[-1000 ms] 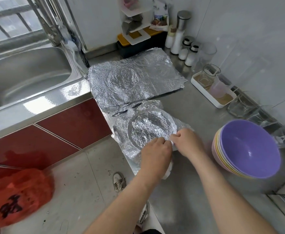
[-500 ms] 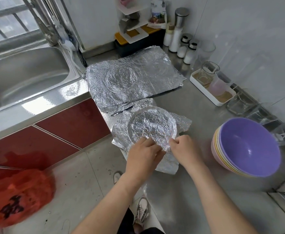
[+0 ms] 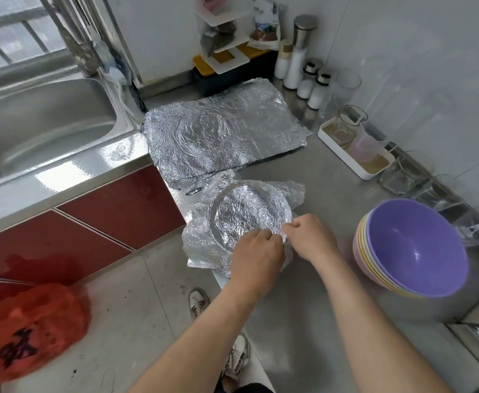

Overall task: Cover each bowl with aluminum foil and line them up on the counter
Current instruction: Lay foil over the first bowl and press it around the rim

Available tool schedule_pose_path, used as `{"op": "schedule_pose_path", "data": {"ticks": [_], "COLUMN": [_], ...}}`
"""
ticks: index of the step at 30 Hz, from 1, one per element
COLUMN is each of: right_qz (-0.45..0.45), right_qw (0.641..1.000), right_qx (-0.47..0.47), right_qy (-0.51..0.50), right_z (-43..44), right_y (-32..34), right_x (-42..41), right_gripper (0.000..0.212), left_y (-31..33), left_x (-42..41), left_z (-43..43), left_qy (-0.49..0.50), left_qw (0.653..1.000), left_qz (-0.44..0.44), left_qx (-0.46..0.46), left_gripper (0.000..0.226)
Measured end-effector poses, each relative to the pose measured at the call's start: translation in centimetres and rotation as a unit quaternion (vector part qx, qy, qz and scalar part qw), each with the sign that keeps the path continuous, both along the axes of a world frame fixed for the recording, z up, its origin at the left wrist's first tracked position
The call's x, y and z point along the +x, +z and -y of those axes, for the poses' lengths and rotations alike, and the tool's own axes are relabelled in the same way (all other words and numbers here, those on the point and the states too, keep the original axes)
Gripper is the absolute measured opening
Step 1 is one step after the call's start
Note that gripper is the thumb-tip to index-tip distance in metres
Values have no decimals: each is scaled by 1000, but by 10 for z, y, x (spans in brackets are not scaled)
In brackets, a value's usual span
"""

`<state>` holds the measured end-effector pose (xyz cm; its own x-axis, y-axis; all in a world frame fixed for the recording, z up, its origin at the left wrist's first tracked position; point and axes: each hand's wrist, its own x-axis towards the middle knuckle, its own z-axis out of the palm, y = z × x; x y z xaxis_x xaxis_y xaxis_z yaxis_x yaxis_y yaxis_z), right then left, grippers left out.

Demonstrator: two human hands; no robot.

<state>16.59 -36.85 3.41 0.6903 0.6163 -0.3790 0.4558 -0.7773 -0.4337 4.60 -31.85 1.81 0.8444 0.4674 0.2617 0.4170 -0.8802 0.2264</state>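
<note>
A bowl draped in crinkled aluminum foil (image 3: 249,214) stands at the steel counter's front edge. The foil lies flat over its round rim and flares out loosely on the left and far sides. My left hand (image 3: 256,251) and my right hand (image 3: 309,236) meet at the near rim, each pinching the foil's edge there. The bowl itself is hidden under the foil. A stack of several uncovered bowls (image 3: 411,248), purple on top, sits to the right. Flat foil sheets (image 3: 221,137) lie farther back on the counter.
A steel sink (image 3: 34,120) lies at the left. Spice jars (image 3: 312,83), a white tray (image 3: 357,165) with glass cups and more glassware line the right wall. A black box with a rack (image 3: 227,66) stands at the back. A red plastic bag (image 3: 28,330) hangs low on the left.
Both hands shifted along the near rim of the covered bowl, from the front toward its right side, folding foil down. The loose flap at the front is now tucked under.
</note>
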Motion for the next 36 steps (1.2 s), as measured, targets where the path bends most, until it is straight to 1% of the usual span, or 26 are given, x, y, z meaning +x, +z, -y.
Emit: {"op": "schedule_pose_path", "data": {"ticks": [3, 5, 7, 9, 12, 14, 16, 20, 22, 24, 27, 30, 32, 34, 36], "right_qz": [41, 68, 87, 84, 26, -11, -23, -49, -52, -52, -29, -1, 9, 15, 13], "right_qw": [999, 997, 996, 996, 999, 1000, 999, 997, 998, 998, 998, 997, 994, 990, 987], "right_qx": [-1, -7, -14, -21, -14, 10, 22, 33, 27, 24, 37, 64, 92, 116, 139], "right_qy": [-13, -23, -22, -19, -13, -22, -30, -45, -39, -29, -28, -38, -55, -74, -82], "right_z": [0, 2, 7, 13, 17, 16, 12, 7, 5, 3, 0, 5, 13, 20, 20], "right_y": [-1, -4, -6, -8, -10, -12, -13, -17, -17, -14, -6, 3, 4, 5, 4], "right_x": [5, 7, 6, 0, -13, -19, -20, -15, -10, -3, 9, 13, 10, 0, -11], "right_gripper": [35, 37, 42, 46, 48, 50, 47, 40, 39, 38, 43, 48, 43, 36, 25], "left_y": [0, -1, 0, 2, -2, -7, -10, -15, -16, -17, -15, -12, -7, -6, -9], "left_x": [6, 5, -5, -21, -44, -51, -54, -52, -48, -41, -26, -16, -22, -34, -47], "left_z": [3, -1, -11, -23, -33, -33, -30, -23, -19, -13, -4, -1, -10, -23, -37], "left_qy": [25, 27, 29, 33, 24, 0, -19, -26, -26, -14, 20, 3, -2, 30, 88], "left_qw": [999, 997, 994, 990, 988, 989, 990, 996, 998, 999, 998, 998, 996, 994, 993], "left_qz": [-25, -6, 27, 42, 35, 27, 33, 45, 37, 30, 38, 38, 60, 77, 41], "left_qx": [-40, -70, -104, -132, -150, -144, -133, -76, -37, -18, -38, -51, -63, -70, -63], "left_gripper": [23, 15, 13, 10, 13, 21, 32, 29, 29, 30, 32, 34, 27, 12, 28]}}
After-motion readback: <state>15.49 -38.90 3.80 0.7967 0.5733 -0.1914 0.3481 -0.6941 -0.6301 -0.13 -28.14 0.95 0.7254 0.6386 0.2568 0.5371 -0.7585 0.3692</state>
